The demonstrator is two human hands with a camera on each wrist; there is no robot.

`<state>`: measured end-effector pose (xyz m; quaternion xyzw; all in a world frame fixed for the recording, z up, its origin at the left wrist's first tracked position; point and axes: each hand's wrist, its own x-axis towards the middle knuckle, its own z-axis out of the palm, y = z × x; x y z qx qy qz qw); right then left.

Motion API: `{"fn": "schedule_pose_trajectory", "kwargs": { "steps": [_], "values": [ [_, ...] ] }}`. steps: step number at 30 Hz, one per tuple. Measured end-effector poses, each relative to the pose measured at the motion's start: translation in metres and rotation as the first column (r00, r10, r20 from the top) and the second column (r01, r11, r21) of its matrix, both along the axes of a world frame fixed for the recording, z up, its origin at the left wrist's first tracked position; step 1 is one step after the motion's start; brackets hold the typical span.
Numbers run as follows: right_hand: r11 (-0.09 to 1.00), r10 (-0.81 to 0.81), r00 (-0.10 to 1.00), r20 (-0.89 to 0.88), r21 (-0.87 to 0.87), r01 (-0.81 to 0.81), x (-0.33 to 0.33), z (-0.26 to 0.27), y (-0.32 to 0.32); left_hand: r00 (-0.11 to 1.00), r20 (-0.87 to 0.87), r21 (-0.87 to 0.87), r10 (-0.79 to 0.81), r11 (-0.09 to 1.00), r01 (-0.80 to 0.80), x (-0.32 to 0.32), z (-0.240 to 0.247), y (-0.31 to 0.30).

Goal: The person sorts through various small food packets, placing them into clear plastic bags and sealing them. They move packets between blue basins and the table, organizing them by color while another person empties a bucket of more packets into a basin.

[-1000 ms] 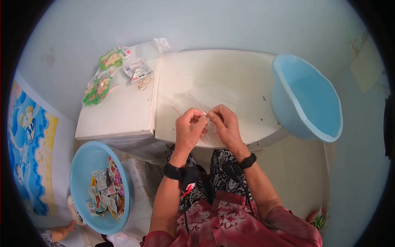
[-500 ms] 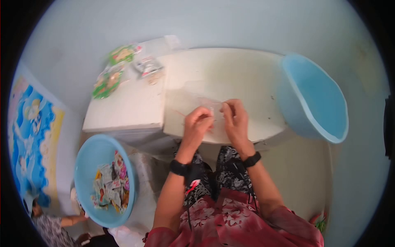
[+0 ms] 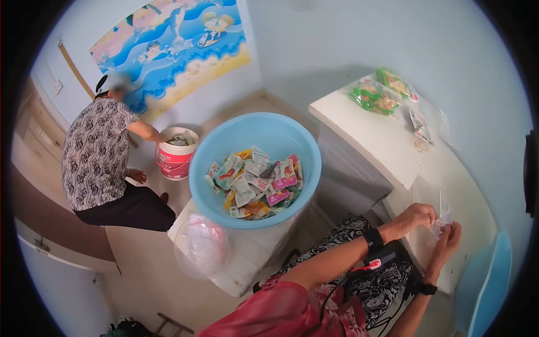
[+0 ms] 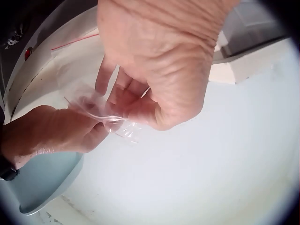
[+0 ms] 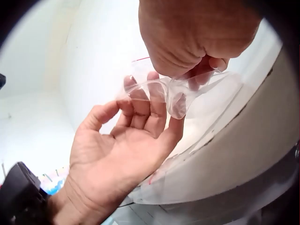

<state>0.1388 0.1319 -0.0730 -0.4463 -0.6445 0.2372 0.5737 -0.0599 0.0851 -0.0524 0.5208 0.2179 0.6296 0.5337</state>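
Both hands hold a small clear plastic bag [image 3: 440, 223] over the white table [image 3: 476, 210]. My left hand [image 3: 414, 220] pinches one edge of it between thumb and fingertips, its palm facing up in the right wrist view. The right hand [image 3: 447, 240] grips the bag's other side, fingers curled. In the right wrist view the bag [image 5: 177, 101] spreads out between the hands, its film crumpled. A strip of film with a red line [image 4: 75, 41] lies on the table in the left wrist view.
A blue basin [image 3: 202, 146] of small snack packets stands at centre. At left, another person [image 3: 98, 151] bends toward a red and white bucket [image 3: 175, 160]. Green food packs [image 3: 373, 98] lie on the white cabinet top [image 3: 359, 135]. Another blue basin [image 3: 483, 281] sits at right.
The head view has swung left, bringing the other person and bucket into sight. Both hands still hold the clear bag, which now sits higher between them.
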Motion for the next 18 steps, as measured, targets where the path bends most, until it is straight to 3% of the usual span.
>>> {"fn": "schedule_pose_trajectory", "kwargs": {
  "steps": [4,7,10,14,18],
  "values": [
    [0.995,-0.068,0.970,0.234,0.090,0.048,-0.010,0.001,0.000,0.985,0.140,-0.055,-0.099,0.993,0.108,0.005,0.000,-0.003],
    [0.984,-0.132,0.940,0.316,0.159,0.085,-0.020,0.020,-0.011,0.977,0.211,-0.124,-0.020,0.991,0.047,0.006,-0.011,0.007],
    [0.966,-0.230,0.942,0.244,0.175,0.191,-0.007,0.028,-0.006,0.959,0.284,-0.159,-0.008,0.986,0.056,-0.008,-0.015,0.008],
    [0.971,-0.231,0.943,0.238,0.125,0.206,-0.002,0.029,-0.005,0.941,0.332,-0.175,-0.058,0.977,0.122,-0.012,-0.017,0.002],
    [0.988,-0.150,0.980,0.130,-0.027,0.155,-0.002,0.022,-0.003,0.989,0.145,-0.097,-0.016,0.995,0.031,-0.014,-0.025,0.004]
  ]
}}
